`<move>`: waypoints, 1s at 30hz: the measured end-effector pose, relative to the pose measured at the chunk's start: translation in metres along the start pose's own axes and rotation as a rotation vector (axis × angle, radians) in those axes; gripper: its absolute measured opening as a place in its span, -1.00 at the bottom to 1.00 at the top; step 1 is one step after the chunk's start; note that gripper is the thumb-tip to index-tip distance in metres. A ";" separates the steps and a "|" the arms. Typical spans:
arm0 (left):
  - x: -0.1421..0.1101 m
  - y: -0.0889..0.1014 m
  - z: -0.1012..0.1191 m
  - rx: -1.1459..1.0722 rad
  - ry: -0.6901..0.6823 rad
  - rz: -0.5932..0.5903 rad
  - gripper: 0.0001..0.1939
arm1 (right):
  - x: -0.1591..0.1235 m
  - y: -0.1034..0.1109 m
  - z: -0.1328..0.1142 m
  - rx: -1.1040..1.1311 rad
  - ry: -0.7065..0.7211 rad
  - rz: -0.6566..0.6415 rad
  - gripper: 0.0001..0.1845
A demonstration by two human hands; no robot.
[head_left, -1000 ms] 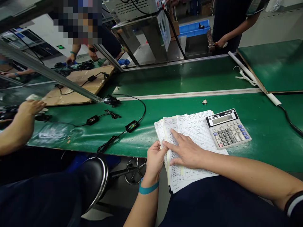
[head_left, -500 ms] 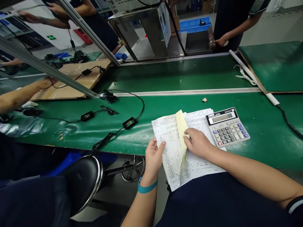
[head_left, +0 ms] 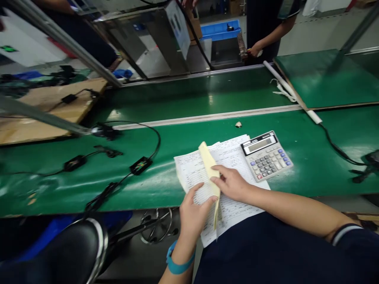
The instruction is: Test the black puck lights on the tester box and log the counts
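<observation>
Green bench (head_left: 314, 154): papers (head_left: 231, 157) overhang near edge, beside calculator (head_left: 267, 157). Right hand (head_left: 233, 184) pinches lifted yellow sheet (head_left: 209, 161); left hand (head_left: 193, 213) spread, thumb alongside. Probably light, limp, easily creased; best held by edges.

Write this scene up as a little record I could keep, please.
Right hand: fingers and thumb on a partly turned yellow sheet
Left hand: spread, thumb at the yellow sheet's edge
Papers: printed forms beneath both hands
Calculator: overlapping the forms' right edge
Further left: corded black box on the green bench
Wristband: teal, left wrist
</observation>
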State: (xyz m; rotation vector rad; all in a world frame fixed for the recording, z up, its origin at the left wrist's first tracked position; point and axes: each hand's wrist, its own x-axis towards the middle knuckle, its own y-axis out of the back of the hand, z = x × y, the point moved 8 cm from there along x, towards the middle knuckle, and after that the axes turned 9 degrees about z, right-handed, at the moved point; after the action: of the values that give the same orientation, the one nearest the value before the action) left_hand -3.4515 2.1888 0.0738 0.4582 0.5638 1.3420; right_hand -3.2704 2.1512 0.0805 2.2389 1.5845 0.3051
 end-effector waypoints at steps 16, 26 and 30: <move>-0.002 -0.034 0.032 0.674 -0.076 -0.161 0.05 | -0.106 0.171 0.059 -0.478 0.210 0.585 -0.58; -0.001 -0.037 0.030 0.741 -0.147 -0.145 0.02 | -0.115 0.178 0.094 -0.727 0.136 0.427 -0.34; -0.002 -0.038 0.030 0.765 -0.116 -0.171 0.02 | -0.111 0.175 0.093 -0.738 0.139 0.411 -0.44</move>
State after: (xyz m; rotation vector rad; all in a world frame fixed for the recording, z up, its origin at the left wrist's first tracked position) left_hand -3.4035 2.1810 0.0745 1.0745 0.9940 0.8930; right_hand -3.1224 1.9790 0.0753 1.9285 0.8302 0.9926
